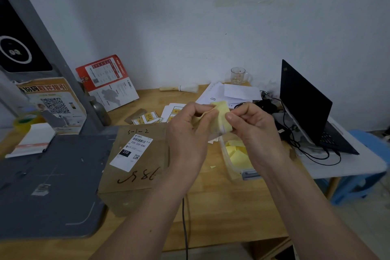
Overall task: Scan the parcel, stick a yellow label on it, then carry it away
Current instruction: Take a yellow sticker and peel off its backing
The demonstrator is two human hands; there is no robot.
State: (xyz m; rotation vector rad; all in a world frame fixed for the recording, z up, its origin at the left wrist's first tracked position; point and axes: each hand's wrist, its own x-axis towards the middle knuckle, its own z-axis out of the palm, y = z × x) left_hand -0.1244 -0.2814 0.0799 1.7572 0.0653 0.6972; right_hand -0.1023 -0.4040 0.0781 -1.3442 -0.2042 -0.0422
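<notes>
Parcel (135, 160) at bench mid-left reads "220-220-040", "3-1-2". Your left hand (187, 133) and right hand (253, 126) both pinch the yellow label (221, 116) at the fingertips, above the parcel's right edge.

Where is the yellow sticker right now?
In the head view, the yellow label is up in the middle, pinched between the left hand and right hand, above the parcel and the tub of labels.

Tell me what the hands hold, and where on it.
Both hands pinch one yellow label: left hand at its left edge, right hand at its right edge.
</notes>
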